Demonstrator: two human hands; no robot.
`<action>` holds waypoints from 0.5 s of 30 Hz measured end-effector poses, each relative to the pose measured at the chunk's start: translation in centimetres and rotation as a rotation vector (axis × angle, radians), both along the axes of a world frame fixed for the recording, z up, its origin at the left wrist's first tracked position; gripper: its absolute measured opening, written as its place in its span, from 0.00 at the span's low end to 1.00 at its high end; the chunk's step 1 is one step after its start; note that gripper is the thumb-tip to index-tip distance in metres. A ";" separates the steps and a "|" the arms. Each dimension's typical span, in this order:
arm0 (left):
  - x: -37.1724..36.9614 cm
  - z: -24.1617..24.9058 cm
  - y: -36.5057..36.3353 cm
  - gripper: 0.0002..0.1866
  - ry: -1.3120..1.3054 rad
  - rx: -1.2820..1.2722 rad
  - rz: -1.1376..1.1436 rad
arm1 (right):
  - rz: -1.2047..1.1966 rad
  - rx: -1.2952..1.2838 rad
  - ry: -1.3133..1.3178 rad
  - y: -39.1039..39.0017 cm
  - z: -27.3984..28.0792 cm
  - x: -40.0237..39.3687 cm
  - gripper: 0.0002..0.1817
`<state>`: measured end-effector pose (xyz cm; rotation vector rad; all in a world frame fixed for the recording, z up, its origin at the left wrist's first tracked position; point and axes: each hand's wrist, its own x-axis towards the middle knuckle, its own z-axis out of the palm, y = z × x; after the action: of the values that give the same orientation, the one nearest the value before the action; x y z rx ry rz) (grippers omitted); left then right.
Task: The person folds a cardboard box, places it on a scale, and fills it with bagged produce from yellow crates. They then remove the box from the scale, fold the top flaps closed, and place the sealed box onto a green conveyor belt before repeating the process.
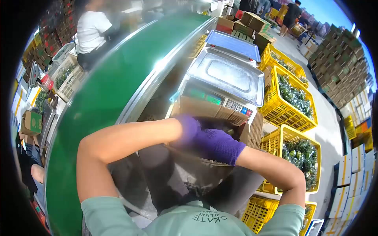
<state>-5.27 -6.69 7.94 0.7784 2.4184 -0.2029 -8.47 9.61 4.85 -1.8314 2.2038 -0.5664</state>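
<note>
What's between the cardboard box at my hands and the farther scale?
Between the cardboard box and the farther scale stands the nearer scale, its display lit green, in the head view.

A wide green belt (118, 63) runs in a curve on the left side, and a shiny metal rail (146, 87) goes along its edge. Across the belt there is a person in a white top (91, 31), near a pale crate (70, 87) which has some greenery inside. Lower at the far left is a small brown box (31, 123) with a green panel. On the right, yellow crates (289, 121) make a row on the grey floor (332, 133), and several hold leafy green bundles (295, 96). Behind them stand a tall pile of brown cartons (336, 65) and stacked white boxes (348, 177) with yellow stripes. A person in dark clothes (292, 15) is far away, at the top
</note>
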 end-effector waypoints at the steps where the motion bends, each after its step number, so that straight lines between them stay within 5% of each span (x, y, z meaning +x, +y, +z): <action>1: 0.4 0.3 -0.3 0.15 0.010 0.124 0.108 | -0.004 -0.009 -0.001 0.4 -0.1 -0.3 0.10; 3: 1.5 0.3 -1.3 0.12 0.054 0.411 0.283 | 0.127 0.136 -0.155 1.5 1.9 -1.7 0.09; 4: 1.9 1.2 -2.2 0.11 0.192 0.476 0.194 | 0.059 0.218 -0.242 2.5 6.6 -1.1 0.09; 5: 2.2 2.1 -3.1 0.11 0.348 0.529 0.106 | 0.012 -0.027 -0.229 4.3 7.4 -1.8 0.08; 6: 2.6 3.0 -4.0 0.10 0.512 0.569 0.026 | -0.275 -0.026 -0.396 6.4 9.5 -1.5 0.09; 7: 1.9 3.5 -6.2 0.10 0.623 0.958 -0.021 | -0.505 -0.080 -0.382 8.6 10.4 -1.7 0.10; 8: 2.1 4.0 -7.7 0.11 0.813 0.969 0.191 | -0.635 -0.091 -0.404 11.1 9.7 -2.6 0.13; 9: 1.8 3.7 -9.3 0.18 1.029 0.864 0.161 | -0.753 0.027 -0.659 12.0 9.2 -2.8 0.16; 11: 1.5 1.4 -7.9 0.28 1.218 0.722 0.146 | -0.536 0.011 -0.970 10.5 4.8 -3.5 0.17; 13: 0.6 -0.1 -4.2 0.41 1.087 0.582 0.085 | -0.312 -0.019 -0.494 6.2 1.9 -2.5 0.19; 15: -0.8 -3.1 -0.3 0.44 1.078 0.591 -0.069 | -0.272 -0.035 -0.356 5.4 -0.3 -3.3 0.19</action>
<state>-6.04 -7.02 4.84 1.2243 3.5512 0.1274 -11.76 14.99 4.60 -1.3237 2.2111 -0.9088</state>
